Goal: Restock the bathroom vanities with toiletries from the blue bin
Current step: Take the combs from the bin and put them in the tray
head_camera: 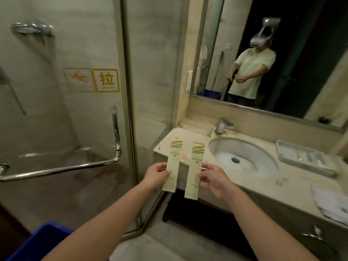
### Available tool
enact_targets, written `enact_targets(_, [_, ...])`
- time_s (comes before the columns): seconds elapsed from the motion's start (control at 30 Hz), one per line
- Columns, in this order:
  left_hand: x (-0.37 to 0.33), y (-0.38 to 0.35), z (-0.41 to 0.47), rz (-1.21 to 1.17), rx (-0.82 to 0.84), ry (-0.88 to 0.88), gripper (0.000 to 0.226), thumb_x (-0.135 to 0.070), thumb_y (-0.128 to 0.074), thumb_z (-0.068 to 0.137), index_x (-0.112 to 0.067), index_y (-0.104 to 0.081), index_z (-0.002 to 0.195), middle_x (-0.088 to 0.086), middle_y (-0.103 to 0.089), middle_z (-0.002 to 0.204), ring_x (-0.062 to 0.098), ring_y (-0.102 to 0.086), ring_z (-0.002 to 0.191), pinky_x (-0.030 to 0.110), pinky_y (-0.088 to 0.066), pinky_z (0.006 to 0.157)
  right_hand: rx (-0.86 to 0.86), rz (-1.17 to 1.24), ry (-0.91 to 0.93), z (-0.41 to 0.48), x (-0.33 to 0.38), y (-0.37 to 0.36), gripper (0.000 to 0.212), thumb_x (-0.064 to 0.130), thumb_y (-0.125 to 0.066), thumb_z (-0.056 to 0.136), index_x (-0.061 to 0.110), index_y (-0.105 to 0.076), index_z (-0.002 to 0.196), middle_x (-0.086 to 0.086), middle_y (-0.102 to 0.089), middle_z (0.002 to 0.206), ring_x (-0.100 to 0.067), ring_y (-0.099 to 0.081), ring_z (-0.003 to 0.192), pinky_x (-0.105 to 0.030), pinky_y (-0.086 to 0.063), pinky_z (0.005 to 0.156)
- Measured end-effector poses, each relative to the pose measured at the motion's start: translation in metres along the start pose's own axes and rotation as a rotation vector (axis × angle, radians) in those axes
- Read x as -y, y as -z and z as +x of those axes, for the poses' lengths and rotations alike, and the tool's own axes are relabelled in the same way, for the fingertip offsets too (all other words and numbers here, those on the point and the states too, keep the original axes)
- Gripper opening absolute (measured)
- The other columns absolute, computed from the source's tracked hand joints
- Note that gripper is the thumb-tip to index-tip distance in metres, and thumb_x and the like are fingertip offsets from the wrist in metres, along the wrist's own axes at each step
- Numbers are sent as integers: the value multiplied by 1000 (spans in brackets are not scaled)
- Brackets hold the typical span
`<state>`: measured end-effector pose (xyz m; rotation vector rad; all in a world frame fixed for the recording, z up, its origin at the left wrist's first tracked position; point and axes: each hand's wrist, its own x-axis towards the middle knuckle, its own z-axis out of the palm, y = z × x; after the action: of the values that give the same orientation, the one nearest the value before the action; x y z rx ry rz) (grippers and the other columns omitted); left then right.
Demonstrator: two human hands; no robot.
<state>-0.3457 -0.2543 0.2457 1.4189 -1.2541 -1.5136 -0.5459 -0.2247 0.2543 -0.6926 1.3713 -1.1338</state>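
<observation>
Sachets of slim cream paper, gold-striped tops: left hand [156,175] pinches the left sachet [172,166] mid-length, right hand [213,178] the right sachet [194,173] likewise, both upright before the beige marble vanity [293,178]. They look light, thin, bendy; gentle mid-body pinches suit.

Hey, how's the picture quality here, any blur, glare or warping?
Head view: dim, yellowish light; the shower door frame bows from the wide lens; glare streaks the chrome door handle; small print on the left-hand packet and right-hand packet is too soft to read.
</observation>
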Motion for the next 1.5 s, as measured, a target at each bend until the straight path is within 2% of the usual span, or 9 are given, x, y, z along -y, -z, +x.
enact_targets(0.13, [-12,-83,9,-8,92,-14,20,-5,-58,92,-11,-64,111,8,-70,105,22,-69,90,39,-60,75,-113,15,40,-13,17,82,35,-18,-52,86,3,-63,112,-13,-73,99,-25,-72,85,-35,-59,68])
enact_targets(0.23, [-16,-142,11,-29,155,-21,22,-2,-57,91,-6,-65,112,16,-70,103,30,-69,90,45,-58,83,-160,27,73,-23,27,137,34,-18,-53,84,1,-65,110,-12,-75,93,-24,-72,81,-37,-59,70])
enact_targets(0.33, [-20,-195,13,-20,213,-27,21,-4,-58,91,-9,-64,111,15,-70,98,26,-68,82,38,-58,75,-212,41,96,-33,35,187,35,-17,-53,84,5,-66,108,-11,-76,90,-24,-71,80,-39,-59,72])
enact_targets(0.53, [-30,-275,14,14,300,-29,16,-5,-58,90,-15,-65,99,6,-70,95,21,-70,84,33,-58,68,-262,76,99,-51,45,265,36,-14,-53,84,14,-65,104,-7,-77,88,-18,-74,75,-30,-58,58])
enact_targets(0.8, [-41,-352,32,117,412,-29,17,-4,-55,93,-8,-64,107,8,-69,103,22,-68,92,29,-57,70,-391,163,104,-50,42,335,35,-13,-53,84,12,-66,104,-5,-77,88,-15,-73,72,-28,-56,55])
enact_targets(1.07, [-52,-427,87,205,571,-34,12,-10,-57,94,-15,-66,100,2,-71,101,19,-68,95,30,-55,78,-548,212,113,-15,54,395,33,-12,-53,84,14,-66,98,-2,-77,81,-13,-73,69,-27,-56,54])
enact_targets(1.17, [-65,-454,116,252,631,-58,14,-15,-58,94,-14,-66,106,3,-71,105,18,-67,97,25,-50,70,-605,218,120,5,67,417,31,-10,-54,86,16,-67,98,-1,-77,82,-13,-74,70,-26,-56,53])
enact_targets(1.33, [-87,-498,162,301,675,-116,10,-14,-59,94,-16,-68,97,6,-71,100,16,-62,80,23,-41,61,-709,231,150,39,88,451,28,-8,-57,86,16,-67,94,1,-76,75,-10,-72,63,-24,-55,51])
enact_targets(1.5, [-97,-534,199,294,715,-106,12,-13,-59,94,-19,-69,94,6,-71,94,17,-57,79,22,-43,60,-796,218,145,67,101,480,30,-10,-58,83,17,-66,92,3,-75,69,-8,-70,58,-24,-55,51])
